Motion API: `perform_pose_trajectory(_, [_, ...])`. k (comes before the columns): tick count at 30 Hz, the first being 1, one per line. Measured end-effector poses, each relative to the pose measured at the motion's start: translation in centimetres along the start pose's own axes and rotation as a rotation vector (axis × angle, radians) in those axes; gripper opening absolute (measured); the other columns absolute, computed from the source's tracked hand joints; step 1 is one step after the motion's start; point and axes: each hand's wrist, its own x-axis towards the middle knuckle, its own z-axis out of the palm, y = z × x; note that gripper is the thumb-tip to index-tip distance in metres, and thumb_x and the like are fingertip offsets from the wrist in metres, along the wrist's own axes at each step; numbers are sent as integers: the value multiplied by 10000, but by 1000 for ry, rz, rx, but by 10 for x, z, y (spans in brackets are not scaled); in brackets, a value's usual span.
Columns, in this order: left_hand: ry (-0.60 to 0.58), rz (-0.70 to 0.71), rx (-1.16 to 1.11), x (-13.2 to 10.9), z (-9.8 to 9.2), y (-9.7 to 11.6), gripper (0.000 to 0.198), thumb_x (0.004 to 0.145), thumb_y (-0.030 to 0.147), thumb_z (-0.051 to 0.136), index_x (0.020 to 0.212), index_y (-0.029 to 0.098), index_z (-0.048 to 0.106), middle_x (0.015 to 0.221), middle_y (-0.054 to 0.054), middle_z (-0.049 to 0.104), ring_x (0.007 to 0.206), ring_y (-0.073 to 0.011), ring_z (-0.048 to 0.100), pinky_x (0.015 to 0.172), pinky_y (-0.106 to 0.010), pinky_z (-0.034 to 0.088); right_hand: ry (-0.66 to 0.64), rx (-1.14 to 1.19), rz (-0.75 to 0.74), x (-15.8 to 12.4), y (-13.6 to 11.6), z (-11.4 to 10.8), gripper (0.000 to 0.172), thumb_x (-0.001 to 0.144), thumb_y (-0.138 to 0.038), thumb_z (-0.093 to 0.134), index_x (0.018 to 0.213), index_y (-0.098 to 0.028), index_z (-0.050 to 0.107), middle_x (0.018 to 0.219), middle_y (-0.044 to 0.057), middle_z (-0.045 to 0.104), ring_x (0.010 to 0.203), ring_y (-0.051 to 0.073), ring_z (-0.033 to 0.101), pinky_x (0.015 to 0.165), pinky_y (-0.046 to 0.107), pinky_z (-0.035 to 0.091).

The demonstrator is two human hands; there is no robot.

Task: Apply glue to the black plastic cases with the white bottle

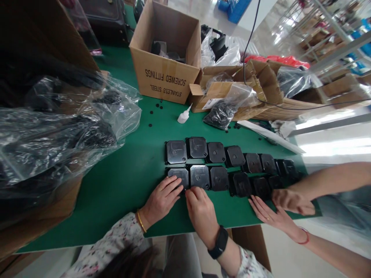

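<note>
Two rows of several black square plastic parts [219, 178] lie on the green table [130, 185]. My left hand [160, 200], with a gold bracelet at the wrist, rests with fingers spread flat on the leftmost part of the near row [177, 173]. My right hand [201, 210], with a black watch at the wrist, has its fingers bent together at the near edge of the second part [199, 175].
Another person's two hands [282, 206] touch the right end of the rows. Behind stand an open carton marked "stainless steel screwed fittings" [165, 77], flat cartons with bagged black parts [222, 112], a small white glue bottle [184, 116] and loose black discs. Big plastic bags [58, 127] fill the left.
</note>
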Motion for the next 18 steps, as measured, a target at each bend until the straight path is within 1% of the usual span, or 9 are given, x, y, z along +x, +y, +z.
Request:
perform_pose_trajectory(5, [-14,-9,4,0,-1,-1,295,930,169,498,1212,141,580,1314,-84,579,1300,-233,444,1075,-451,455,-51,-17,88,6,-9,-7,170,902,-44,475,875,-164,591,843,67,602,797,211,572,708,303,438])
perform_pose_trajectory(7, [-15,-12,-4,0,-1,-1,292,936,178,489,1209,146,584,1308,-82,584,1295,-231,452,1075,-454,456,-89,-70,120,10,-13,-9,174,904,-59,475,843,-179,586,821,61,609,778,208,587,667,294,416])
perform_pose_trajectory(9, [-8,-13,-12,0,-1,-1,284,939,185,484,1199,143,592,1300,-82,590,1294,-232,455,1074,-457,459,-135,-132,175,15,-18,-11,164,901,-86,487,821,-195,580,790,53,614,719,203,602,593,288,374])
perform_pose_trajectory(11, [-3,-12,-20,0,-1,-1,274,940,180,478,1180,143,605,1300,-82,590,1299,-232,451,1072,-455,462,-178,-183,233,22,-23,-11,139,890,-101,496,842,-203,576,757,45,621,647,197,610,525,286,309])
perform_pose_trajectory(14, [3,-18,-33,0,-1,-1,272,941,173,471,1171,145,613,1299,-83,592,1308,-227,443,1071,-446,467,-223,-189,280,31,-26,-11,135,866,-84,502,908,-194,568,732,55,641,593,193,621,486,283,236])
perform_pose_trajectory(16, [3,-14,-30,0,-2,-1,275,939,170,477,1178,140,609,1294,-87,595,1308,-229,443,1069,-450,470,-239,-151,273,34,-22,-12,135,864,-75,511,908,-192,562,718,48,653,597,190,632,484,276,238])
perform_pose_trajectory(18, [3,-2,-19,1,-2,-1,274,930,159,493,1176,133,608,1291,-91,597,1301,-238,450,1061,-458,477,-242,-104,254,35,-15,-14,129,868,-74,539,870,-202,553,691,12,656,610,176,639,490,260,277])
